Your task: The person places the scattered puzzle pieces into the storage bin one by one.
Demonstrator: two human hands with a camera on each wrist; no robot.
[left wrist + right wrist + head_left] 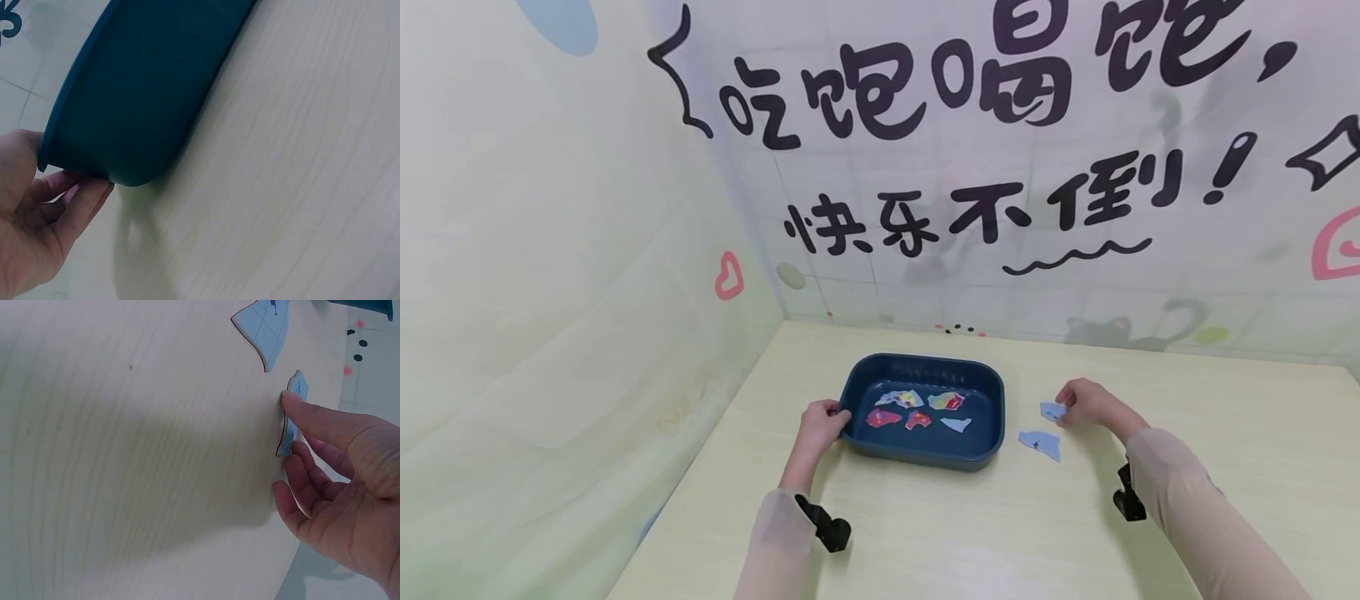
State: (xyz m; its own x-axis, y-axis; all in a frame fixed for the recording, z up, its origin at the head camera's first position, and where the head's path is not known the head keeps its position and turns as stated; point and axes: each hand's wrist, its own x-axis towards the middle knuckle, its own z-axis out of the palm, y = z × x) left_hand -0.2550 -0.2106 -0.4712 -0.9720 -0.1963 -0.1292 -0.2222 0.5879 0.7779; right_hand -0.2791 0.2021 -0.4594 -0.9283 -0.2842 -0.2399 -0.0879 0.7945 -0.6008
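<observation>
A dark blue rectangular tray (917, 455) stands on the table. At its left end my left hand (820, 427) grips the wall, thumb over the rim and fingers against the outside, as the left wrist view shows. To the right of the tray, my right hand (1092, 402) pinches a small light blue puzzle piece (289, 428) between thumb and fingers, close over the tabletop. Another light blue piece (1040, 443) with a dark mark lies just in front of it. Inside the tray are several irregular pieces, among them a red one (883, 417) and a pale blue one (957, 424).
The light wood-grain table (955, 533) meets a printed cloth backdrop (880, 292) behind the tray and another cloth wall (587, 292) on the left. Small black cameras are strapped to both wrists.
</observation>
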